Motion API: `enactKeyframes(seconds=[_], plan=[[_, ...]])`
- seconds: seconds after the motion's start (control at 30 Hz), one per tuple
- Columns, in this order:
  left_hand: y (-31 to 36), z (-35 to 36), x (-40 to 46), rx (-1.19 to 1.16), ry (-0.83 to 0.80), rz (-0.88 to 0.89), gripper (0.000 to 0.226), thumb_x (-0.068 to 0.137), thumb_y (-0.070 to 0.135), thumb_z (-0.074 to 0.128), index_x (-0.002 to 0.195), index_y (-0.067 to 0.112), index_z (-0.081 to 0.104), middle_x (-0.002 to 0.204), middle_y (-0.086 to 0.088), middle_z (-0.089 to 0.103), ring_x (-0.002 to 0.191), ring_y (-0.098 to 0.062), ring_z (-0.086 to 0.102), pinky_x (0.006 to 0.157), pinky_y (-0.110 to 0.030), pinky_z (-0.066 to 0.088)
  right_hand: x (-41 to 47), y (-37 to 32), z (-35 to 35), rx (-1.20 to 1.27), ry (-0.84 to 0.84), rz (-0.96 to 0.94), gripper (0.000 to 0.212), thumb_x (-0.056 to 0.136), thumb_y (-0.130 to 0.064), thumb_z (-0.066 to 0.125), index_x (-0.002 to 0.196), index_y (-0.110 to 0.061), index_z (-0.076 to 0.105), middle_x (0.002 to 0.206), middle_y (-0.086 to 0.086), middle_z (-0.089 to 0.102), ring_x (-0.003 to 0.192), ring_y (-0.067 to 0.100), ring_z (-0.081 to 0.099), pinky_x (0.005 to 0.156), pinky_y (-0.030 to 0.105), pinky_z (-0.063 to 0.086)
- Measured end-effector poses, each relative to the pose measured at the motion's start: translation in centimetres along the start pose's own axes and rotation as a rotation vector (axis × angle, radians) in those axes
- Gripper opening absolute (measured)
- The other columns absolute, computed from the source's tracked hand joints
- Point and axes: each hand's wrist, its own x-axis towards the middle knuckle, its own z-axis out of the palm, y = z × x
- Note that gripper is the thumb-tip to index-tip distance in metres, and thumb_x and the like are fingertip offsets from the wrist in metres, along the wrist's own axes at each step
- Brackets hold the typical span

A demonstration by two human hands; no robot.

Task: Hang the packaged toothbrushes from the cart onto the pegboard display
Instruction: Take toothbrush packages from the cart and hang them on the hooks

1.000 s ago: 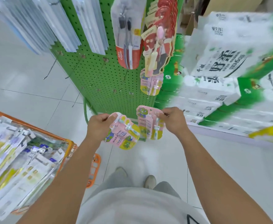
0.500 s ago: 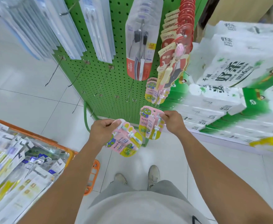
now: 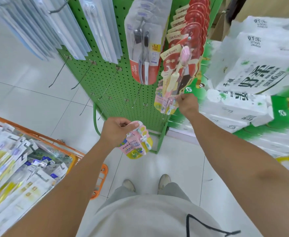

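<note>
Step in hand: hanging one pack – the right hand (image 3: 186,103) holds a pink-and-yellow carded child's toothbrush pack (image 3: 166,104) up at the lower right of the green perforated metal pegboard (image 3: 106,82), among like packs already hanging there.
Right grip: fingers curled, pinching the pack by its upper right edge; whether its hang-hole is already over a hook cannot be told.
Left grip: the left hand (image 3: 115,131) is closed round the top of a second pink-and-yellow carded toothbrush pack (image 3: 137,142), thumb pressed on its face, held low in front of the board's foot.
Stock: the orange wire cart (image 3: 75,157) at the lower left is full of more white and yellow toothbrush packs.
Free hooks: several thin bare wire hooks (image 3: 84,76) jut from the board's middle and left.
Next move, as I judge it: seat the pack on its hook, let go – then pass the waiting pack across and line its hole up with the hook tip.
</note>
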Motion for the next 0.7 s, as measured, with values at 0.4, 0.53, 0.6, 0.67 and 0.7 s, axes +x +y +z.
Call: enactKeyframes(seconds=[0.4, 0.53, 0.6, 0.67, 0.7], plan=[[0.6, 2.3, 0.5, -0.103, -0.013, 0.011, 0.017, 0.082, 0.025, 0.082, 0.073, 0.011, 0.076, 0.070, -0.006, 0.074, 0.057, -0.009, 0.060, 0.055, -0.019, 0.046, -3.4, 1.8, 0.4, 0.185, 0.045, 0.199, 0.048, 0.094, -0.039, 0.066, 0.057, -0.016, 0.045, 0.060, 0.003, 0.052, 0.054, 0.020, 0.045, 0.055, 0.029, 0.040], [1.6, 3.9, 0.8, -0.114, -0.059, 0.018, 0.020, 0.079, 0.023, 0.085, 0.069, 0.010, 0.073, 0.069, -0.013, 0.072, 0.058, -0.013, 0.058, 0.057, -0.024, 0.045, -8.8, 3.0, 1.0, 0.450, -0.424, -0.014, 0.021, 0.086, -0.017, 0.078, 0.105, -0.021, 0.072, 0.104, -0.003, 0.073, 0.090, 0.010, 0.067, 0.083, 0.027, 0.054], [2.2, 4.8, 0.9, -0.119, -0.107, 0.038, 0.022, 0.078, 0.022, 0.085, 0.072, 0.004, 0.074, 0.073, -0.020, 0.072, 0.060, -0.019, 0.058, 0.059, -0.031, 0.044, -10.3, 3.6, 1.8, 0.359, -0.536, -0.207, 0.023, 0.081, -0.016, 0.083, 0.101, -0.024, 0.073, 0.092, -0.007, 0.072, 0.081, 0.008, 0.064, 0.079, 0.028, 0.052], [2.8, 5.6, 0.9, -0.122, -0.143, 0.062, 0.020, 0.077, 0.020, 0.086, 0.070, 0.005, 0.075, 0.068, -0.017, 0.071, 0.057, -0.019, 0.058, 0.057, -0.031, 0.043, -10.9, 4.1, 2.5, 0.348, -0.498, -0.301, 0.018, 0.080, -0.025, 0.082, 0.094, -0.019, 0.072, 0.083, 0.009, 0.069, 0.073, 0.013, 0.057, 0.071, 0.035, 0.047], [3.0, 5.8, 1.0, -0.113, -0.154, 0.080, 0.018, 0.076, 0.020, 0.086, 0.070, 0.007, 0.075, 0.065, -0.013, 0.070, 0.055, -0.017, 0.058, 0.054, -0.028, 0.043, -11.1, 4.4, 2.7, 0.365, -0.457, -0.305, 0.023, 0.081, -0.028, 0.082, 0.096, -0.014, 0.072, 0.081, 0.012, 0.068, 0.070, 0.013, 0.055, 0.068, 0.035, 0.045]])
